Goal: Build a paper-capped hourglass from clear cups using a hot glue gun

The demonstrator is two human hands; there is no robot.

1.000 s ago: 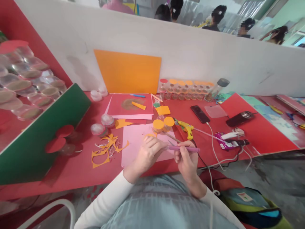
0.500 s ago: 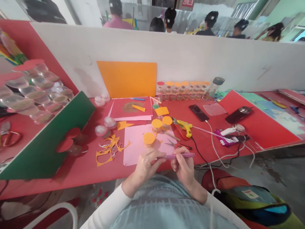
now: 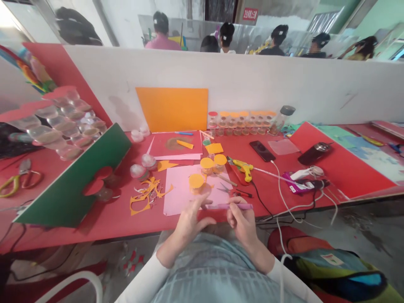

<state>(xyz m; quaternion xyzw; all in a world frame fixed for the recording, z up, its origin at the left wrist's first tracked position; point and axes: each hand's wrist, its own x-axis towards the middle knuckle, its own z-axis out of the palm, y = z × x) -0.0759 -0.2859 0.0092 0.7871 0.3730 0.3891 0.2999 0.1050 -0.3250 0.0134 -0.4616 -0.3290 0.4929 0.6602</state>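
Observation:
In my right hand [image 3: 243, 221] a slim pink-purple rod [image 3: 244, 206], pen-like in shape, is pinched between thumb and fingers. It lies level, pointing left over the edge of a pink sheet [image 3: 172, 202]. My left hand [image 3: 188, 221] is by the rod's left end, thumb and fingers apart; blur hides whether a fingertip touches it. Just beyond the hands stands a small clear jar with an orange lid [image 3: 196, 181]. Two more orange-lidded jars [image 3: 207, 164] are behind it. Scissors [image 3: 224, 189] lie to the right, close to a yellow glue gun [image 3: 243, 169].
Orange paper scraps [image 3: 141, 204] lie left of the sheet. A green board [image 3: 72, 189] leans at the left, with stacked clear jars [image 3: 59, 122] behind it. At the right are a phone [image 3: 261, 150], a black bottle [image 3: 314, 153] and a power strip with cables [image 3: 296, 186]. People sit beyond the white partition.
My left hand has let go of the rod's left end and spread its fingers. My right hand still grips the rod. The camera view has tilted up slightly.

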